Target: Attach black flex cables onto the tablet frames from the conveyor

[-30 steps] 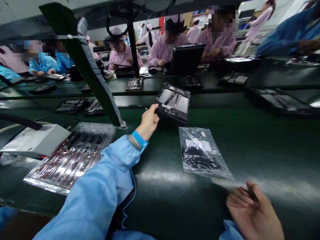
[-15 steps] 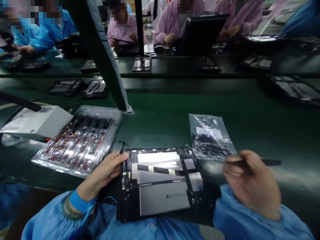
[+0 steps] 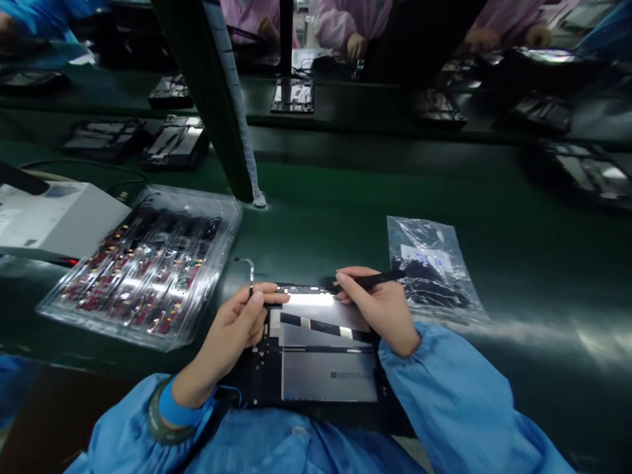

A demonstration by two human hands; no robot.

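The green tabletop carries an opened tablet chassis at its near edge. The clear tray to its left is filled with rows of small circuit boards; the clear bag to its right holds dark small parts. The chassis's top edge is pinched by the left hand, while a black pointed tool is clasped in the right hand's grip. Exposed parts could be scratched if the tool slipped.

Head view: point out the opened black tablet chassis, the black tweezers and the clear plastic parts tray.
opened black tablet chassis (image 3: 328, 375), head view, silver inner plate
black tweezers (image 3: 378, 279), head view, mid-shaft
clear plastic parts tray (image 3: 143, 270), head view, centre of tray
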